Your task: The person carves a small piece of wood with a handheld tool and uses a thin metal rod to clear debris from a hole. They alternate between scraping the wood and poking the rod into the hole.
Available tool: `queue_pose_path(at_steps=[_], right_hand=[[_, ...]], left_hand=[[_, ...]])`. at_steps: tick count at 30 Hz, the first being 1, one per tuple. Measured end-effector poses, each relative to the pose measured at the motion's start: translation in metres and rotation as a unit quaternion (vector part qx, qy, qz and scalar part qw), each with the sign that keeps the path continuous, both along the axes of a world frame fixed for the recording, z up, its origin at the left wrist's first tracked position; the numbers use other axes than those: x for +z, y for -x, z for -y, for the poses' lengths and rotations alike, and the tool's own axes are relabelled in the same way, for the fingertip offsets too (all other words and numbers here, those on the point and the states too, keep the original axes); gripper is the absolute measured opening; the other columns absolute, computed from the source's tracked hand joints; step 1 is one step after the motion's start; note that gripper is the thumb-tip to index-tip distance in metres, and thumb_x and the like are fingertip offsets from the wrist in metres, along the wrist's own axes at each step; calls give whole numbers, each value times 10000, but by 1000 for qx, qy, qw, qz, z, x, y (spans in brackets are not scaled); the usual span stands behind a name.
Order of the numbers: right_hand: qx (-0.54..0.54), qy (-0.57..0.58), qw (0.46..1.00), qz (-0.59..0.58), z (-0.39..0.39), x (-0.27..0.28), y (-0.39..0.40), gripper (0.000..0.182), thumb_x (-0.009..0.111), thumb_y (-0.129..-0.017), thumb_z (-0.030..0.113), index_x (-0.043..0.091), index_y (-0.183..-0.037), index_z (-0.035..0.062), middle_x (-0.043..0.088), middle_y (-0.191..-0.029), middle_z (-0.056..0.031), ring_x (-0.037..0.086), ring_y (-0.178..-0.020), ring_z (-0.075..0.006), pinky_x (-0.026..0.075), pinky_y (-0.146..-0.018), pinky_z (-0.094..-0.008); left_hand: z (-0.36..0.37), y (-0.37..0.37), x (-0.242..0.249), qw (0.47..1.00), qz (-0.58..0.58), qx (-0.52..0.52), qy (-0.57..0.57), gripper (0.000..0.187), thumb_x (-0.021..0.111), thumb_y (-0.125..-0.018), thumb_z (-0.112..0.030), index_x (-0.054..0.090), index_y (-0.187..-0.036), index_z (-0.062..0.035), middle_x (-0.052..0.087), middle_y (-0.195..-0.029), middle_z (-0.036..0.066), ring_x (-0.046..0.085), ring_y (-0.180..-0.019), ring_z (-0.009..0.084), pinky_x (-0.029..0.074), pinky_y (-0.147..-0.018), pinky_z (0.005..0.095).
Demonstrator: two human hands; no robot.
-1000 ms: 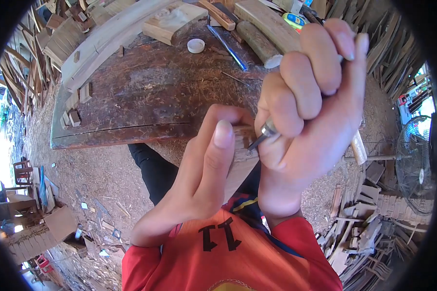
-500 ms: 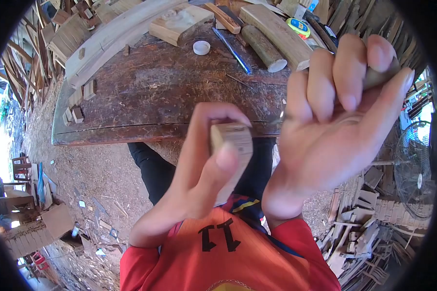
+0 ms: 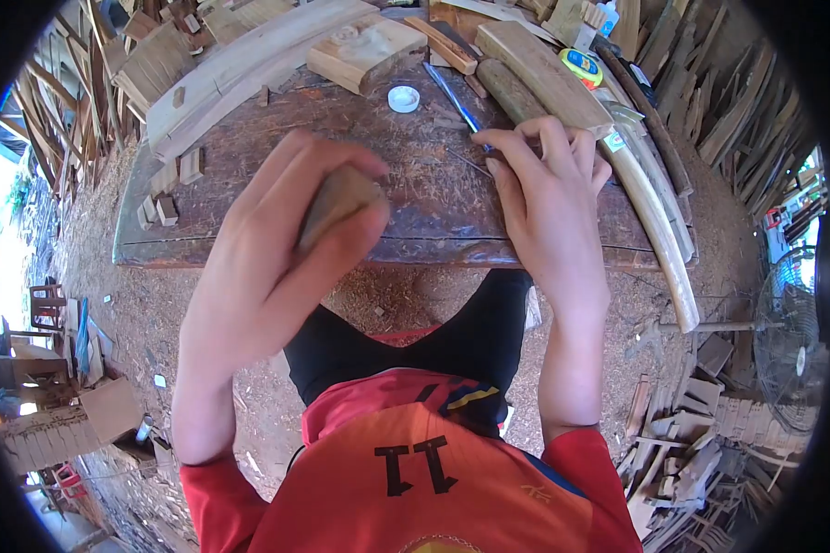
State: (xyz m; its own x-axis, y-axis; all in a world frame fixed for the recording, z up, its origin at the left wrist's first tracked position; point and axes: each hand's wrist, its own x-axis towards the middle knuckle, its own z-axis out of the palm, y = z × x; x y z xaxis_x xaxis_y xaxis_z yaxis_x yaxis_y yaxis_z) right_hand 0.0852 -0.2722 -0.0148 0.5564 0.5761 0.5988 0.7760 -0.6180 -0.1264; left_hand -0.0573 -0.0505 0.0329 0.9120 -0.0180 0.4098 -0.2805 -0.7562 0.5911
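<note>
My left hand (image 3: 281,230) is closed around a small wooden block (image 3: 341,205), holding it above the front left part of the worn wooden table (image 3: 277,129). Fingers and thumb cover much of the block. My right hand (image 3: 553,198) is lowered over the table's right side, palm down, with fingers bent and thumb apart from the index finger. Its index fingertip is at the near end of a blue pen (image 3: 452,94); whether it touches cannot be told. Just beyond this hand lies a round piece of wood (image 3: 510,88), beside a thick wooden beam (image 3: 544,78).
A white round cap (image 3: 403,99) and a thick wood slab (image 3: 367,53) lie farther back. A long curved plank (image 3: 240,78) runs along the left, near small wood offcuts (image 3: 163,210). A yellow tape measure (image 3: 581,67) and a long strip (image 3: 655,230) are at right. A fan (image 3: 788,341) stands beyond.
My right hand has come down from its raised, palm-up position to the table beside the pen. My left hand has moved left with the wooden block and turned it. The view has shifted slightly.
</note>
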Motion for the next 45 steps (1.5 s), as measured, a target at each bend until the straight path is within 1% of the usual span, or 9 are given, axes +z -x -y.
queue_pose_path(at_steps=[9,12,19,23,26,27,30,33,45], right_hand=[[-25,-23,999,-39,-14,-4,4,150,765,-938,210,716,-1031,103,548,-1076,-80,510,-1078,-314,330,-871,-488],[-31,-26,998,-48,-17,-6,3,143,761,-941,201,714,-1023,95,557,-1077,-83,512,-1087,-319,331,-874,-491],[-19,-27,999,-33,-17,-4,2,116,707,-986,155,669,-1044,62,579,-1068,-103,547,-1051,-321,358,-864,-471],[49,-99,991,-76,-12,3,1,110,667,-1024,102,616,-1084,26,662,-932,-108,666,-879,-297,450,-832,-426],[104,-179,926,-316,-9,21,9,116,683,-1007,61,619,-1095,19,702,-857,-113,719,-788,-240,522,-734,-379],[138,-173,940,-262,-9,16,4,170,710,-979,34,661,-1141,21,739,-850,-122,744,-772,-187,551,-667,-325],[175,-183,931,-264,-10,11,4,183,752,-939,39,730,-1121,25,761,-910,-122,754,-813,-214,562,-714,-325],[197,-116,935,-269,-5,16,6,194,772,-906,-25,785,-1099,-12,753,-937,-96,714,-882,-149,552,-798,-277],[181,-99,964,-168,-26,21,21,142,795,-857,-31,793,-997,-8,740,-908,-101,713,-836,-201,543,-745,-303]], left_hand=[[-4,-35,-7,993,-95,-13,-75,241,543,-1056,-213,607,-1118,10,613,-1054,210,609,-989,459,481,-868,474],[-12,-47,-10,978,-68,-47,-193,250,553,-1064,-231,607,-1130,3,616,-1056,201,627,-988,434,497,-851,473],[-16,-60,-19,976,24,-77,-202,462,820,-882,-430,654,-1042,-30,642,-999,144,672,-886,376,539,-742,455],[-23,-57,-17,962,50,-92,-253,528,873,-801,-475,671,-1038,-48,654,-980,105,682,-853,349,543,-717,444],[-25,-52,-22,962,46,-74,-258,540,879,-780,-479,683,-1056,-58,655,-980,99,683,-880,339,540,-739,437],[-25,-50,-24,963,41,-67,-256,544,882,-773,-479,688,-1064,-61,654,-981,100,683,-893,338,539,-752,437],[-23,-43,-31,962,118,-35,-243,547,885,-769,-458,701,-1098,-62,667,-1011,95,672,-936,333,531,-812,446],[-21,-34,-41,967,114,8,-227,558,890,-759,-434,708,-1132,-61,684,-1053,84,661,-950,316,520,-834,439],[-26,-37,-58,967,158,22,-200,544,893,-742,-421,745,-1149,-91,694,-1029,43,659,-883,274,515,-798,393]])
